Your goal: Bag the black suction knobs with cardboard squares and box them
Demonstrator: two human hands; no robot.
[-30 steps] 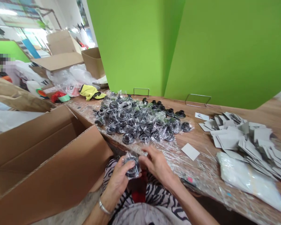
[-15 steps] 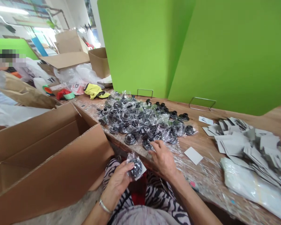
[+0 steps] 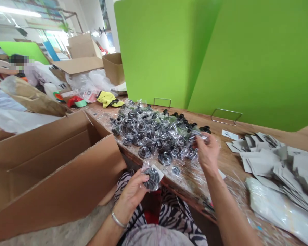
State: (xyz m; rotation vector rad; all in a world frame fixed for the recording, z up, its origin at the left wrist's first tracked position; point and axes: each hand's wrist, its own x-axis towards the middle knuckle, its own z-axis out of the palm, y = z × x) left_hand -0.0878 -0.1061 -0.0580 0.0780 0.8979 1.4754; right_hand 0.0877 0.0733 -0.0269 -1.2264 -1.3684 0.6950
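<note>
Over my lap, my left hand (image 3: 133,189) pinches a round black ringed part (image 3: 152,178) in clear plastic, with a white card (image 3: 159,172) against it. My right hand (image 3: 208,150) reaches to the right end of a pile of similar bagged black parts (image 3: 154,130). Its thumb and fingers close on a bagged black part (image 3: 199,134), mostly hidden by the fingers. One more bagged part (image 3: 165,158) lies at the near edge of the pile, with a small dark round piece (image 3: 176,170) beside it.
An open cardboard box (image 3: 92,171) stands at my left. Grey-white cards (image 3: 277,153) and a stack of clear bags (image 3: 279,201) lie on the wooden table (image 3: 231,160) at right. Green panels (image 3: 195,58) rise behind. A yellow-black cloth item (image 3: 107,99) and a person (image 3: 36,70) are farther left.
My right hand has moved right and away from me, from the pile's near edge to its right end. My left hand still holds the bagged part, now turned slightly.
</note>
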